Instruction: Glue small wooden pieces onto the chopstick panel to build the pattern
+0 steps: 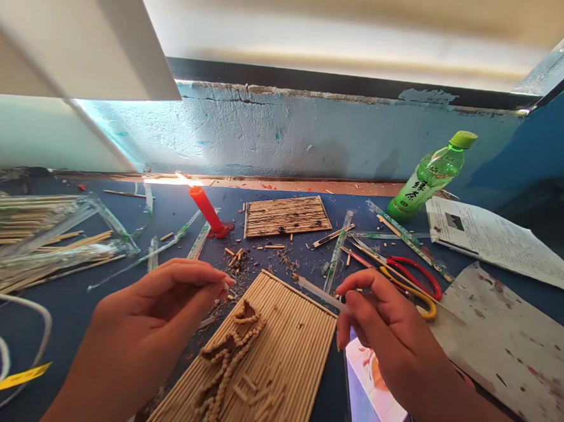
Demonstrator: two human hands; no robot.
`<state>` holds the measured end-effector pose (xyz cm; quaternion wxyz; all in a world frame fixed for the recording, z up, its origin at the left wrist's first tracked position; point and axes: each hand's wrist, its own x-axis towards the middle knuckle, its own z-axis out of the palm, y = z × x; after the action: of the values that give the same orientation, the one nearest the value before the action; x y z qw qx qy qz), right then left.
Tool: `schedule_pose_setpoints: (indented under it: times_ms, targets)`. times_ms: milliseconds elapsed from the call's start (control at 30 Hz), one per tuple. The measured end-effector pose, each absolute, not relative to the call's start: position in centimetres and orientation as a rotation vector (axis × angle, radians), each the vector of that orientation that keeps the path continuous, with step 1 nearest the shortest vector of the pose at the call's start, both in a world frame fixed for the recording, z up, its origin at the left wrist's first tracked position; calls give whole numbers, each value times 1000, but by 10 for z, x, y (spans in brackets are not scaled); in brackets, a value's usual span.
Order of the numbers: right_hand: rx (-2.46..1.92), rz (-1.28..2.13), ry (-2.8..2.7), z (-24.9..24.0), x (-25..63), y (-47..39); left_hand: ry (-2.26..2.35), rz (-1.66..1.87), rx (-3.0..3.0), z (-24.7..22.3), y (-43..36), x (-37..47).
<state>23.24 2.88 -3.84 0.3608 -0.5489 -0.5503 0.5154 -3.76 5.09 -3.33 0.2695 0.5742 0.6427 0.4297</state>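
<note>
My left hand (155, 334) is closed in a pinch above the left edge of a wooden-stick panel (298, 339); a tiny pale bit may be at its fingertips, too small to name. Between the thumb and fingers of my right hand (380, 331) is a translucent white glue stick (317, 294), its browned tip pointing left over the panel's far edge. On the panel stands a curving raised shape of short stick pieces (229, 360). Several loose cut pieces (261, 397) lie beside it.
A lit red candle (204, 207) leans behind my left hand. Further back are a smaller stick panel (288, 216) and a green tea bottle (432, 172). Scissors (416, 280), papers (509, 244) and a lit phone (371, 388) lie right; bundled sticks (28, 218) and a white cable (40, 323) left.
</note>
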Motion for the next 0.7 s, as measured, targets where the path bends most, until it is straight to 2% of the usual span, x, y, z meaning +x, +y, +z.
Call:
schedule_pose_setpoints:
  times_ms: [433, 700]
  targets:
    - [-1495, 1284, -1528, -46, 236, 39, 1707, 1135, 1499, -32, 50, -37]
    - [-1326, 799, -1990, -10, 202, 103, 1510, 1176, 1239, -37, 52, -41]
